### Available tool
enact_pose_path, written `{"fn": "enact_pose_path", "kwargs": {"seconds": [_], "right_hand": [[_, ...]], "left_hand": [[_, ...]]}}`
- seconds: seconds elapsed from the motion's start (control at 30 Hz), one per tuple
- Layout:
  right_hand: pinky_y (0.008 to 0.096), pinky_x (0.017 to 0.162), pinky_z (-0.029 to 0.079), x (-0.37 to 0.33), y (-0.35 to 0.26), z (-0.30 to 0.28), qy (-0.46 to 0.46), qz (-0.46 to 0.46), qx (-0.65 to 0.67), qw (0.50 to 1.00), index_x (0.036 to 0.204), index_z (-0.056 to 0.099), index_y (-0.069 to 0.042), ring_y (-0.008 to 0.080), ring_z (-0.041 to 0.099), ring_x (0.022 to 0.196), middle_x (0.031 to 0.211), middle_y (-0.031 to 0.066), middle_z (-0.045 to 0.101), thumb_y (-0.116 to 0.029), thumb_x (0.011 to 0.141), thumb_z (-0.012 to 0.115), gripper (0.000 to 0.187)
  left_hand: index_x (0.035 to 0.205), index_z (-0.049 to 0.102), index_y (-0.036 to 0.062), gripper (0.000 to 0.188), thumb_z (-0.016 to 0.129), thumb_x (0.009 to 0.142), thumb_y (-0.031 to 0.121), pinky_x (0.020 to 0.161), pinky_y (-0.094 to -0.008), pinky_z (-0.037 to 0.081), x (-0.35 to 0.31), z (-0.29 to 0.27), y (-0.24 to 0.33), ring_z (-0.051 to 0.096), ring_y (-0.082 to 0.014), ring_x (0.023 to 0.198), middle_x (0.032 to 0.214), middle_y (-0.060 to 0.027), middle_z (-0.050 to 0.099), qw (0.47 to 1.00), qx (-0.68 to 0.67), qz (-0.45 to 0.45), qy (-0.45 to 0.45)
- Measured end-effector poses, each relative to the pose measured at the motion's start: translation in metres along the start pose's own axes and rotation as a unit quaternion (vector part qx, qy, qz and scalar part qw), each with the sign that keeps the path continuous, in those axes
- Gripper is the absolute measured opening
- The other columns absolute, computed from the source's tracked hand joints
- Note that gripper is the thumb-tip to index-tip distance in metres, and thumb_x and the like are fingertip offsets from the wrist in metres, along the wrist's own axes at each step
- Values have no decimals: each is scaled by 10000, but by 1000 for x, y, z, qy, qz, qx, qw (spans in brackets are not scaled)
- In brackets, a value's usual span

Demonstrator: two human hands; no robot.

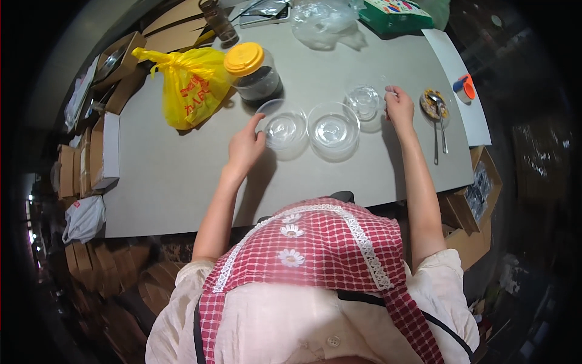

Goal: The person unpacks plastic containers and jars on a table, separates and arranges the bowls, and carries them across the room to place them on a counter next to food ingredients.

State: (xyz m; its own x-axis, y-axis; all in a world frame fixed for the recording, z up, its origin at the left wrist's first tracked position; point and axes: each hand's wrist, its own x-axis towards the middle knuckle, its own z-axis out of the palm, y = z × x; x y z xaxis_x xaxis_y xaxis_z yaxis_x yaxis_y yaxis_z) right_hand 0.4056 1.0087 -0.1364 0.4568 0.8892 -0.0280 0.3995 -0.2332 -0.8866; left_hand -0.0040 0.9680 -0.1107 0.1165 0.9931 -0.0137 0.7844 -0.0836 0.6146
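Note:
Three round, clear plastic containers are close together on the grey table. My left hand is at the outer side of the left bowl, index finger and thumb closed on its rim. The middle bowl stands beside it, and neither hand is on it. Farther back and to the right is a smaller-looking clear container. My right hand is at its right edge, fingers curled in a pinch on what looks like its thin, see-through rim; the exact contact is hard to make out.
Behind the bowls stand a yellow-lidded jar of dark contents and a knotted yellow bag. Rightward are a small dish with spoons and an orange-and-blue cup. A clear plastic bag lies at the back. Cardboard boxes flank the table.

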Motion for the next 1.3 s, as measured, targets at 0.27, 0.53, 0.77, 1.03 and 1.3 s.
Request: {"fn": "enact_pose_path", "kwargs": {"seconds": [0.27, 0.53, 0.77, 1.03, 1.3], "right_hand": [[276, 405, 433, -56, 8, -49, -9, 83, 138, 987, 1199, 674, 5, 114, 529, 422, 611, 61, 611, -110, 881, 580, 351], [245, 396, 404, -113, 10, -85, -36, 111, 210, 971, 1254, 624, 65, 98, 500, 407, 642, 51, 595, -96, 904, 573, 389], [236, 416, 413, -156, 32, -120, 84, 135, 242, 957, 1284, 605, 60, 101, 507, 428, 666, 58, 599, -138, 927, 593, 408], [222, 431, 423, -290, 31, -146, 240, 155, 288, 914, 1218, 650, 35, 98, 515, 459, 639, 31, 587, -123, 952, 581, 317], [258, 426, 455, -445, 33, -196, 350, 128, 348, 860, 1186, 639, 49, 141, 570, 462, 655, 73, 622, -102, 940, 581, 294]], "left_hand": [[1407, 560, 165, 551, 620, 954, 471, 768, -459, 530, 1, 9, 45, 658, -356, 856, 961, -165, 682, 948, 318, -10, 19], [1309, 610, 167, 475, 725, 854, 245, 915, -438, 450, -25, 33, 72, 562, -324, 1049, 1095, -153, 604, 924, 235, 298, -40], [1120, 662, 156, 354, 669, 768, 113, 900, -407, 445, -1, 60, 50, 559, -283, 988, 972, -87, 583, 876, 242, 416, -15], [970, 713, 131, 216, 671, 794, 14, 796, -378, 483, 31, 43, 112, 596, -239, 874, 900, -28, 624, 767, 122, 630, 5], [904, 720, 129, 136, 770, 819, 35, 746, -356, 473, -52, 81, 233, 604, -205, 802, 846, -6, 656, 667, -26, 744, -24]]}}
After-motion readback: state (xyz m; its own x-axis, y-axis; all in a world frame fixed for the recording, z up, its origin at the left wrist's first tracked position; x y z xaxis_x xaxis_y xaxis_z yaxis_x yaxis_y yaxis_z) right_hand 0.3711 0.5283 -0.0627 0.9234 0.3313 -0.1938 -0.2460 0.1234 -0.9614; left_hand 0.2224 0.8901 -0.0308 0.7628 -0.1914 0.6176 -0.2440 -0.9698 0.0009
